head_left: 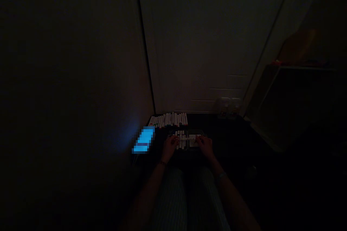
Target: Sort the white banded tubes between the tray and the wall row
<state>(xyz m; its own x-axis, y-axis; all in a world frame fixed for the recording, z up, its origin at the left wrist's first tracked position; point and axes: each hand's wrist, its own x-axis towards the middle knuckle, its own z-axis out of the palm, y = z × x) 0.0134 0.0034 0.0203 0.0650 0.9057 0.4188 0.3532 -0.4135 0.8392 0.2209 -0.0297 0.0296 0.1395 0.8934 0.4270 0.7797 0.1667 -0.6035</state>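
Note:
Between my two hands a white marker (187,139) lies crosswise, one end pinched in the fingers of my left hand (170,143) and the other in those of my right hand (204,144). Under it is a clear case (202,132). In its left part several white markers (181,135) lie side by side. A pale, flat block (193,144), perhaps paper, fills part of the right side. The scene is very dark, so the finger details are faint.
A row of white markers (169,119) with coloured marks lies along the back of the dark table. To the left glows a pixelated blue screen (144,140). Two clear containers (229,108) stand at the back right by the wall. My knees are below the table's front edge.

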